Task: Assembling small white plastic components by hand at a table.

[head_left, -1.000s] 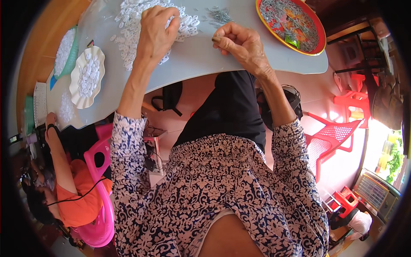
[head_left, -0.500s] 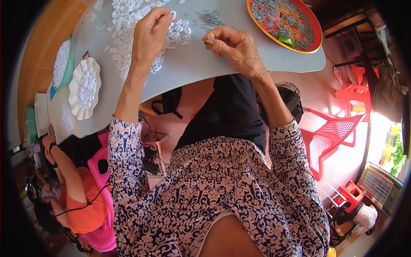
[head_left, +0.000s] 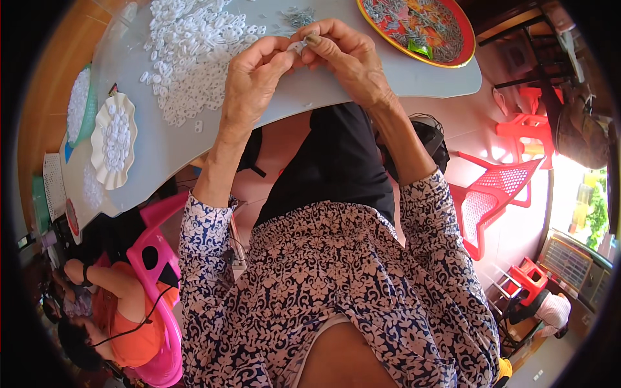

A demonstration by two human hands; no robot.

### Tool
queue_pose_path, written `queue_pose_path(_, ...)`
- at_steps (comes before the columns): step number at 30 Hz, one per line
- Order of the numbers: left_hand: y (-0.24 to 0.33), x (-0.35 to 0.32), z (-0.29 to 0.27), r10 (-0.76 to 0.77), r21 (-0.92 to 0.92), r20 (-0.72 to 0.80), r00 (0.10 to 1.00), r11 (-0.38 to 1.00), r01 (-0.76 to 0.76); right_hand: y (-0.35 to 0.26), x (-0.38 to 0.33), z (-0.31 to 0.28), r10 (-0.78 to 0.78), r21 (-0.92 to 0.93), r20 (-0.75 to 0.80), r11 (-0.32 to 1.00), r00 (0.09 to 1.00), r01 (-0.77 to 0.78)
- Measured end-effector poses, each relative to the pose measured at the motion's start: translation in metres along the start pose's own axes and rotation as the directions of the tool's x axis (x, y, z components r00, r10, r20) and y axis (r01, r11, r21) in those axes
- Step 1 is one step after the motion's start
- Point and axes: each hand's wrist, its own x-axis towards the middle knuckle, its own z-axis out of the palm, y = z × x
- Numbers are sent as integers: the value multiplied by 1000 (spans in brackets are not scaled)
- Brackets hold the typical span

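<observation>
My left hand [head_left: 261, 81] pinches a small white plastic piece with holes [head_left: 297, 46] between thumb and fingertips, just above the table's near edge. Against it come the fingertips of my right hand [head_left: 351, 63], thumb and forefinger pressed together; whatever they grip is hidden. Beyond and left of my hands spreads a heap of similar white pieces [head_left: 187, 55]. A small pile of thin grey metal bits [head_left: 299, 15] lies just past my fingertips. To the right, a round red tray with a yellow rim [head_left: 447, 64] holds many more grey metal bits and a green wrapper [head_left: 419, 48].
At the table's left stand a cream wavy-edged dish [head_left: 110, 180] and a green basket [head_left: 88, 116], both with white pieces. A person in orange [head_left: 132, 323] sits by a pink chair [head_left: 169, 349] lower left. Red plastic chairs [head_left: 498, 191] stand at the right.
My left hand has come down and right from the heap, bringing the white piece. My right hand has moved slightly up and left, and the fingertips of both hands now meet.
</observation>
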Motion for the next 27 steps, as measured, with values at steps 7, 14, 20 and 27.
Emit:
queue_pose_path(7,-5,-3,1,40,-314,-111,993,947,-73,3,-1,-2,-39,-95,32,995,999,42)
queue_pose_path(14,-6,9,-4,96,-277,-66,993,955,-110,2,-3,-1,-22,-243,-34,970,999,13)
queue_pose_path(20,3,15,-4,106,-278,-32,994,954,-110,5,-1,-3,-51,-165,-28,985,998,46)
queue_pose_path(27,1,17,-6,86,-198,15,996,977,-81,4,-2,-2,-40,-133,7,990,999,41)
